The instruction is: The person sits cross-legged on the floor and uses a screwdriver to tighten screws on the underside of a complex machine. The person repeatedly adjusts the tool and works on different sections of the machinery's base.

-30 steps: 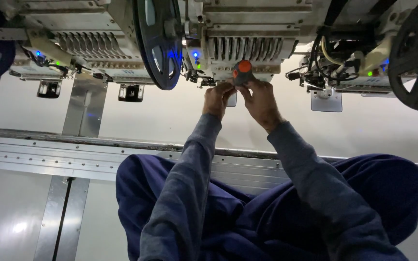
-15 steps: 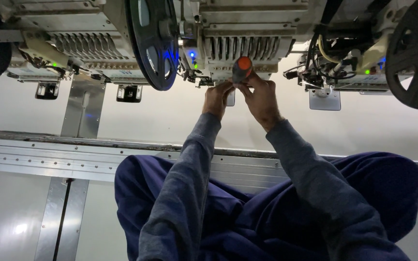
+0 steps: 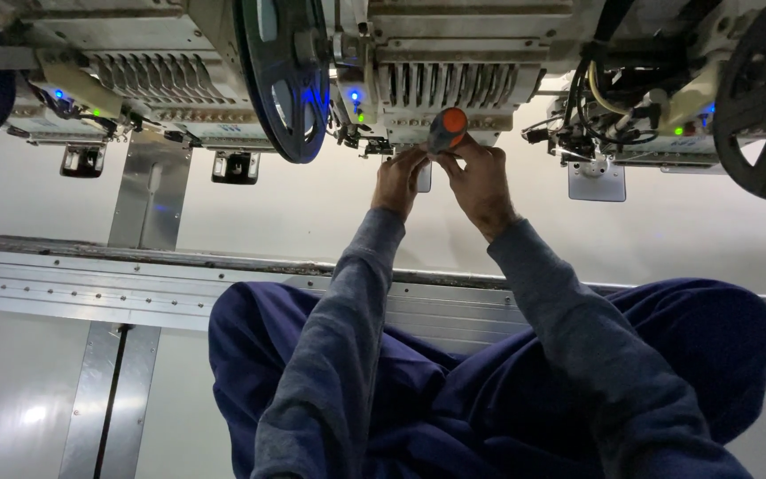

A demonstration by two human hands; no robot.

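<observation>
Right hand (image 3: 479, 182) grips orange-capped screwdriver (image 3: 445, 130), left hand (image 3: 398, 180) pinches at its tip under embroidery head (image 3: 449, 84); slip risk, likely jabbing fingers.

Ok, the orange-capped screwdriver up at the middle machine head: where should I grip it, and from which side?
Probably the thick dark handle just below the orange cap of the screwdriver, approached from the near side. The handle points back toward the person, while the tip end is buried among the machine head parts. The right hand already grips there; the left hand steadies near the tip.
</observation>
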